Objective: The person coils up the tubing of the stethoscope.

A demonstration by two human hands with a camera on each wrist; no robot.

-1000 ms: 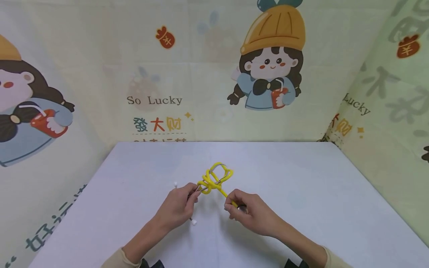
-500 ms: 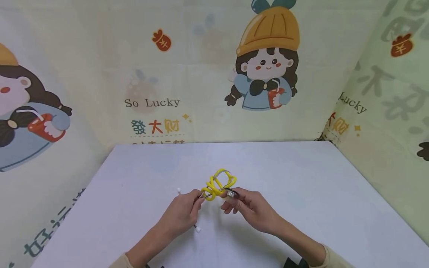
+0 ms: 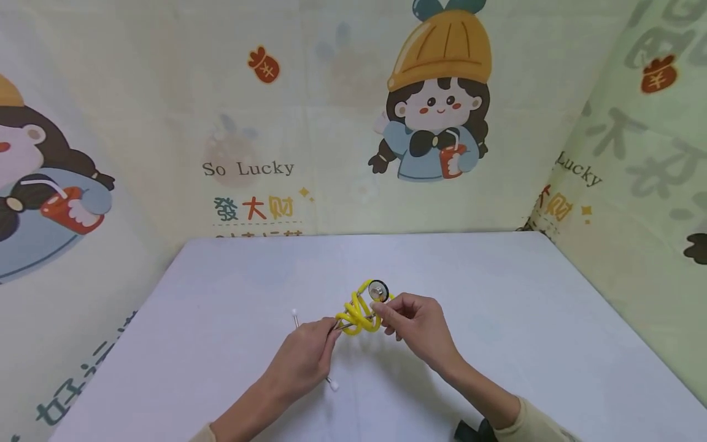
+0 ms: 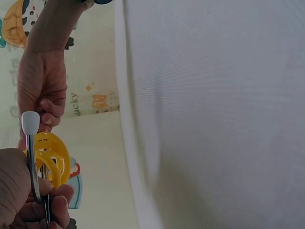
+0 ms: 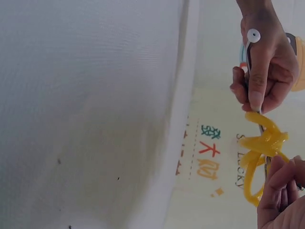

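Observation:
A stethoscope with yellow tubing (image 3: 359,316) is held above the white table, its tube wound in loops around the metal ear tubes. My left hand (image 3: 304,353) grips the ear tubes, and white ear tips (image 3: 333,385) stick out on either side of it. In the left wrist view one ear tip (image 4: 30,122) stands beside the thumb. My right hand (image 3: 422,322) pinches the stethoscope at its round chest piece (image 3: 378,291), by the far end of the loops. The right wrist view shows the wound tubing (image 5: 262,143) between both hands; the right fingers partly cover it.
The white table (image 3: 248,276) spreads beneath both hands. Behind and beside it hangs a pale printed cloth (image 3: 342,202) with cartoon figures and lettering. A black item (image 3: 475,431) shows near the right forearm at the lower edge.
My right hand has brought the tubing's end and chest piece up and away from me, over the far loops. The straight free length of tube no longer shows. My left hand keeps its grip.

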